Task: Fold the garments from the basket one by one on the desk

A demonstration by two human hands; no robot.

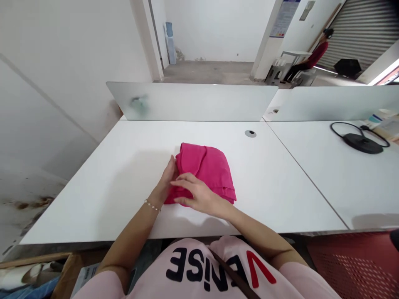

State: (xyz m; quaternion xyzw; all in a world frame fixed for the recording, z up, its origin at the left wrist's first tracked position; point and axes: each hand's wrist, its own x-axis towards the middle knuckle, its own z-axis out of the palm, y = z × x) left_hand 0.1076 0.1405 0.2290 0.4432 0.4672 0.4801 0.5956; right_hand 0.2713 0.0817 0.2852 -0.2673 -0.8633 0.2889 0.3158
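A folded bright pink garment (208,166) lies on the white desk (124,174) in front of me. My left hand (166,178) rests against the garment's left edge, fingers stretched along the fold, a bead bracelet on the wrist. My right hand (198,193) lies flat on the near part of the garment, fingers spread and pointing left, pressing the cloth down. Neither hand is closed round anything.
A frosted divider panel (193,101) stands along the desk's far edge, with a cable grommet (250,133) near it. On the adjoining desk to the right sits a black round base with a cable loop (361,141). A person in red sits far back right (314,56).
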